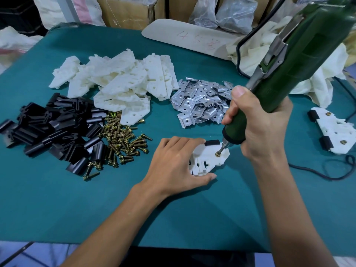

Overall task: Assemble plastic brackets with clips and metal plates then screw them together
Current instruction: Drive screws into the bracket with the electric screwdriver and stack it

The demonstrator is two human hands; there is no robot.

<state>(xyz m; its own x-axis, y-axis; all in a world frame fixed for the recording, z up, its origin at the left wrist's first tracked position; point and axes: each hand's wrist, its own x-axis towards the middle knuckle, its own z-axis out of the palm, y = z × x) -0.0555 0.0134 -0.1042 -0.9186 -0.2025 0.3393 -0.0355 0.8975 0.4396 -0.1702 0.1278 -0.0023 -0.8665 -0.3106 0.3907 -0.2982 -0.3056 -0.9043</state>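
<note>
Right fingers [232, 115] grip the electric screwdriver [289, 74], bit on the screw [218, 154]; left fingers [181, 144] alongside pinch the white bracket [208, 162]. Best straighten that driver, press gently!

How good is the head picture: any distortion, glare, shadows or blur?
Head view: the wide lens bends the table edges; light is even, with a soft shadow under the left hand; the metal plates glint mildly; the screwdriver in the right hand looks oversized and slightly soft at top right; the bracket at centre is sharp.
</note>
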